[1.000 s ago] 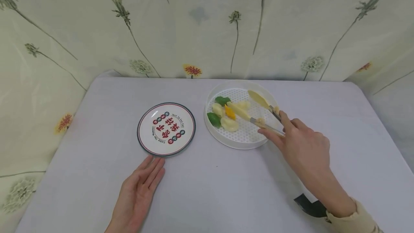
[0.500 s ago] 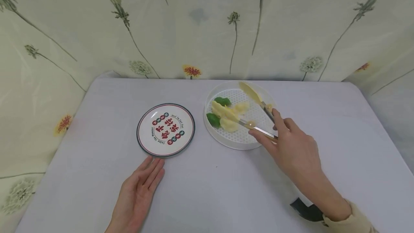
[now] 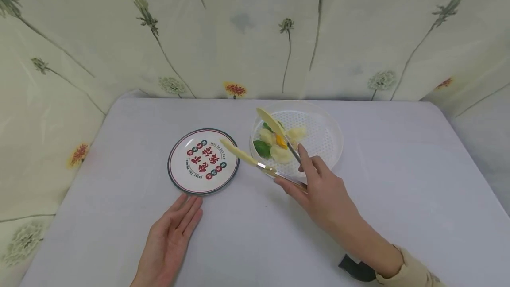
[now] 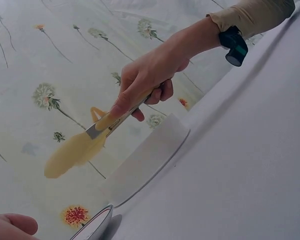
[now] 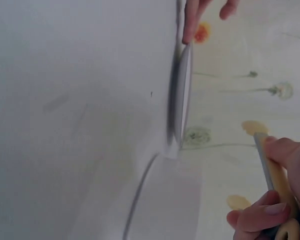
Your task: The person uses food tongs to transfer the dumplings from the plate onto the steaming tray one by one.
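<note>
My right hand (image 3: 330, 200) grips a pair of tongs (image 3: 241, 153) with pale yellow tips and metal arms. The tongs are spread, nothing showing between their tips; one tip overlaps the plate's right edge and the other overlaps the steamer tray. In the left wrist view, the tongs (image 4: 70, 155) hang in the air above the tray's side wall. My left hand (image 3: 169, 238) lies palm up with straight fingers, fingertips at the near rim of a white plate (image 3: 203, 160) with red lettering. The round white steamer tray (image 3: 336, 152) holds pale dumpling-like pieces (image 3: 281, 154), green pieces (image 3: 262, 149) and an orange one (image 3: 280, 141).
A white cloth (image 3: 255, 242) covers the table, with a flower-printed curtain (image 3: 255, 34) hanging along its back edge. The plate and tray stand close together near the middle. A black strap (image 3: 354, 269) with a small device is on the right wrist.
My right hand has moved left and nearer with the tongs, from over the tray toward the plate. The tongs remain spread. My left hand and the plate have stayed in place.
</note>
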Tool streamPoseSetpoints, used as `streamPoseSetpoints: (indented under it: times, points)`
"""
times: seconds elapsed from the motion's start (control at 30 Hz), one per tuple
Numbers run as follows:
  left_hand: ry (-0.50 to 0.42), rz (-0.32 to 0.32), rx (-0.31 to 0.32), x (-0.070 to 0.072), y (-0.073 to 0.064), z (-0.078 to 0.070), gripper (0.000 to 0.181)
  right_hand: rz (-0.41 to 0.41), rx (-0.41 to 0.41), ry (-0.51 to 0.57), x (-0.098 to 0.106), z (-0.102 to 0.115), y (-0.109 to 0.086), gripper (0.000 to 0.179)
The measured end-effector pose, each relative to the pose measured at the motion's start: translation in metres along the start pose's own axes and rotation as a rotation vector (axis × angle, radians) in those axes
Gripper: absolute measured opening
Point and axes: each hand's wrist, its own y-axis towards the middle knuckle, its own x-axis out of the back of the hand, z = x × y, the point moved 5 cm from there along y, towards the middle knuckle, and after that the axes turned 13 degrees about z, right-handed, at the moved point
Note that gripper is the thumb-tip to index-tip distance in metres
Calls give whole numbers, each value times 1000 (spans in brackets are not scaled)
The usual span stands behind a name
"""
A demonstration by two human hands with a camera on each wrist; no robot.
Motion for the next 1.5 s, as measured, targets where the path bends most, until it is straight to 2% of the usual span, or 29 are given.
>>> streamPoseSetpoints:
  times: [0.17,0.27,0.37,0.53,0.63,1.0,1.3,1.5]
  points:
    - [2,-12,4,1,0,0,68,-103,150,15,-12,22,4,93]
    - [-3,-18,7,2,0,0,68,-108,187,1,-22,34,7,92]
    - [-4,-22,7,3,0,0,69,-22,159,5,-35,43,12,89]
    - [-4,-26,8,3,0,0,69,178,38,30,-57,51,19,95]
    - [-1,-27,10,3,-1,0,69,230,-3,24,-65,53,22,94]
    - [1,-6,7,2,0,0,69,249,-4,-53,-73,55,23,90]
    - [13,9,0,3,0,-1,69,158,50,-346,-76,57,19,90]
    - [31,25,-11,4,-2,-2,69,178,48,-411,-77,60,18,90]
